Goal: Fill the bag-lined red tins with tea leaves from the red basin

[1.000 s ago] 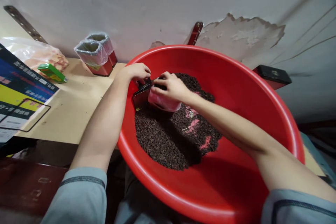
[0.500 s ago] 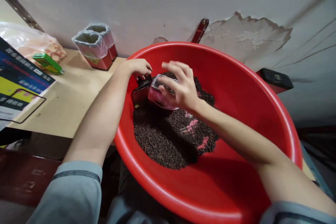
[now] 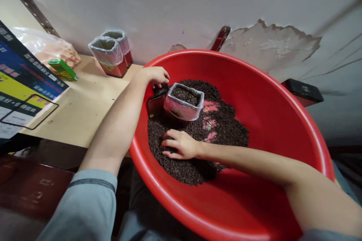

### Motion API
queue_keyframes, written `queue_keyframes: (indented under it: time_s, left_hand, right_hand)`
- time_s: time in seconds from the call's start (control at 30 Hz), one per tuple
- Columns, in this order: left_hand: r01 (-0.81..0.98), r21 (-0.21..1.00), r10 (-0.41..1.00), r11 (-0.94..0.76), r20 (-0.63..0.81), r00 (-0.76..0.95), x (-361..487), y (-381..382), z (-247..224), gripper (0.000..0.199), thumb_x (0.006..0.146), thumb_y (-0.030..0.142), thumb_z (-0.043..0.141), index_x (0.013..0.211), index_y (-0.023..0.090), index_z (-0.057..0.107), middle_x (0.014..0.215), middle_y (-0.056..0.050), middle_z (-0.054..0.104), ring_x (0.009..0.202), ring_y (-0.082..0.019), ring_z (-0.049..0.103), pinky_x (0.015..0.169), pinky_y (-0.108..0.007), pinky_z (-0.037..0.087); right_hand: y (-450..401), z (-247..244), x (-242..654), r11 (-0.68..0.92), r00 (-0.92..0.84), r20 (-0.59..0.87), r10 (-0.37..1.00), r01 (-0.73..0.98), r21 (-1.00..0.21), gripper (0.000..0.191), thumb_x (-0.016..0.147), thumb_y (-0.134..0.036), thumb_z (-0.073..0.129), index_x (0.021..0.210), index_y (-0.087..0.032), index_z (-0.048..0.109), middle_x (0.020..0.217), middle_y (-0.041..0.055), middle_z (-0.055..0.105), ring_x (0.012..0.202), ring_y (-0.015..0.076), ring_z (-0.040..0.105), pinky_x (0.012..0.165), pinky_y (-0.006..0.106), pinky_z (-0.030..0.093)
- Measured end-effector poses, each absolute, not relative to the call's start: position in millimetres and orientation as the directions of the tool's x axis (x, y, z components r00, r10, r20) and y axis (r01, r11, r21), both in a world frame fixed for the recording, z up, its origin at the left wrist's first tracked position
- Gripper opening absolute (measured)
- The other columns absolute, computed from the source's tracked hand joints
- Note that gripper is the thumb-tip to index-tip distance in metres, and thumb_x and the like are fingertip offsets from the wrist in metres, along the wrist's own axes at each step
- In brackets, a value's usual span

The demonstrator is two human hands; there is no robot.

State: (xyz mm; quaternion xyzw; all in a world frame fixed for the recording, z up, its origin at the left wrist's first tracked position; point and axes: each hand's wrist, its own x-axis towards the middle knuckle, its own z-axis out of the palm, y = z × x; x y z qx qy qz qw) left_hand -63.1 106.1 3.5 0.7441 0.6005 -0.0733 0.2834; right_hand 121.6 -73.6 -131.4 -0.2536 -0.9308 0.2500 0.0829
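A wide red plastic basin [image 3: 271, 83] holds a heap of dark loose bits like dried tea leaves [image 3: 181, 169]. In it stands a tin [image 3: 183, 109] lined with a clear plastic bag folded over its rim, filled with the same leaves. My left hand [image 3: 158, 76] is at the basin's left wall, its fingers curled over the top of a dark, shiny box [image 3: 156, 105] beside the lined tin; the fingertips are partly hidden. My right hand [image 3: 181, 145] rests on the leaves in front of the tin, fingers apart and bent, fingertips touching the heap.
Two bag-lined red tins [image 3: 111, 60] stand on the wooden table [image 3: 93, 94] to the left. Near them are a green box [image 3: 62, 69], a plastic bag [image 3: 53, 47] and a printed carton [image 3: 25, 86]. A dark-topped box [image 3: 302, 90] is behind the basin's right rim.
My right hand has moved down from over the lined tin to the leaves in front, uncovering the tin's filled top. My left hand stays at the dark box. The view has shifted slightly.
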Motion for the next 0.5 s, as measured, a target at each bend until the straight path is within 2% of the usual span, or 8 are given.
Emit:
queue_keyframes:
  time_s: [0.07,0.13,0.2,0.27,0.33,0.4,0.5]
  left_hand:
    - [0.947,0.291,0.853,-0.137,-0.451,0.262,-61.1,105.6,3.4,0.047,0.094,0.024,0.061,0.141,0.023,0.066,0.128,-0.006,0.075,0.103,-0.020,0.075,0.082,-0.022,0.057]
    - [0.969,0.186,0.859,-0.163,-0.457,0.232,-57.4,106.2,-0.1,0.041,0.087,0.024,0.071,0.128,0.021,0.075,0.111,-0.007,0.081,0.100,-0.023,0.076,0.085,-0.026,0.057]
    - [0.981,0.056,0.859,-0.185,-0.475,0.189,-51.9,107.9,-7.4,0.034,0.076,0.024,0.083,0.111,0.022,0.083,0.093,-0.007,0.082,0.102,-0.028,0.075,0.090,-0.029,0.057]
    - [0.981,-0.029,0.859,-0.192,-0.488,0.153,-45.9,109.9,-17.2,0.037,0.064,0.021,0.091,0.100,0.024,0.085,0.087,-0.007,0.081,0.110,-0.032,0.074,0.097,-0.032,0.055]
    - [0.983,-0.055,0.867,-0.177,-0.481,0.129,-41.3,111.2,-27.1,0.048,0.052,0.019,0.096,0.098,0.028,0.085,0.093,-0.008,0.082,0.120,-0.037,0.069,0.102,-0.037,0.054]
    - [0.988,-0.049,0.879,-0.146,-0.464,0.107,-38.6,111.4,-34.4,0.057,0.044,0.018,0.099,0.098,0.031,0.085,0.102,-0.009,0.081,0.127,-0.041,0.065,0.104,-0.043,0.053]
    - [0.990,-0.065,0.865,-0.128,-0.496,0.079,-36.9,109.7,-36.0,0.051,0.046,0.017,0.097,0.093,0.032,0.085,0.103,-0.009,0.081,0.127,-0.041,0.065,0.104,-0.044,0.054]
  right_hand:
    - [-65.1,-113.5,120.3,0.743,-0.856,0.061,0.513,0.407,-0.532,0.037,0.098,-0.054,0.049,0.110,-0.030,0.075,0.112,0.0082,0.073,0.097,0.0239,0.069,0.087,0.038,0.060]
    - [-53.6,-88.6,119.6,0.759,-0.821,0.208,0.532,0.352,-0.548,0.035,0.097,-0.050,0.050,0.107,-0.026,0.074,0.104,0.0091,0.072,0.090,0.0218,0.068,0.082,0.037,0.060]
    - [-38.5,-59.9,121.5,0.771,-0.719,0.381,0.582,0.337,-0.541,0.032,0.096,-0.047,0.052,0.104,-0.023,0.073,0.101,0.0088,0.072,0.090,0.0207,0.068,0.084,0.038,0.059]
    - [-20.1,-34.7,126.0,0.717,-0.543,0.482,0.688,0.407,-0.566,0.031,0.093,-0.048,0.056,0.102,-0.023,0.073,0.100,0.0074,0.072,0.093,0.0210,0.067,0.090,0.039,0.057]
    - [0.0,-20.7,131.3,0.587,-0.322,0.491,0.809,0.472,-0.658,0.032,0.090,-0.050,0.060,0.101,-0.023,0.072,0.099,0.0052,0.073,0.095,0.0215,0.067,0.092,0.039,0.055]
    - [18.8,-20.3,135.6,0.456,-0.158,0.434,0.887,0.442,-0.772,0.032,0.087,-0.050,0.063,0.098,-0.021,0.071,0.097,0.0032,0.073,0.095,0.0216,0.067,0.092,0.039,0.055]
    - [37.2,-33.1,140.6,0.296,-0.123,0.271,0.955,0.304,-0.906,0.029,0.080,-0.047,0.067,0.091,-0.020,0.070,0.093,0.0027,0.074,0.093,0.0213,0.068,0.092,0.041,0.056]
